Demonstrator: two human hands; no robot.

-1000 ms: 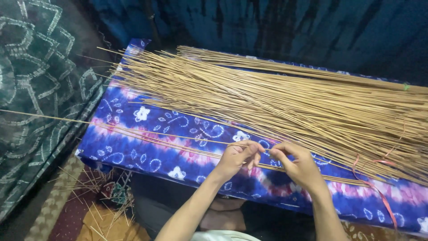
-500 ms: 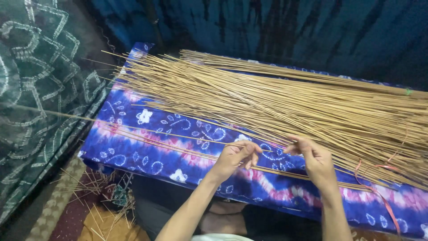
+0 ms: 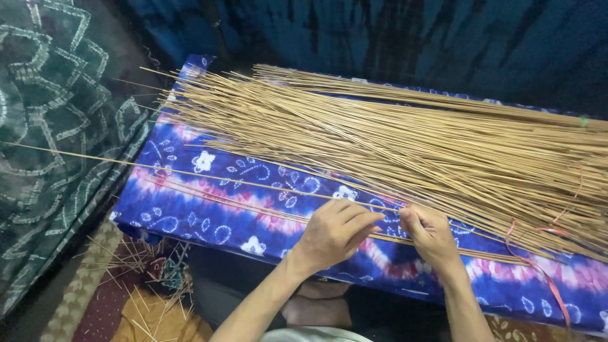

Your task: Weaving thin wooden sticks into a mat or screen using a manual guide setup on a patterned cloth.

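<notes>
Left hand (image 3: 335,231) and right hand (image 3: 430,234) both pinch thin reed sticks (image 3: 253,206) on blue tie-dye cloth (image 3: 209,221); large stick bundle (image 3: 411,139) just behind.

Two hands, left hand (image 3: 334,232) and right hand (image 3: 430,235), one patterned cloth (image 3: 209,209), uncountably many thin sticks (image 3: 405,139).

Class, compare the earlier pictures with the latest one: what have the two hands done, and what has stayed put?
The right hand slid out to the right along the thin sticks, then came back close to the left hand. Both hands still pinch those few sticks. The big stick pile and the blue patterned cloth lie as before.
</notes>
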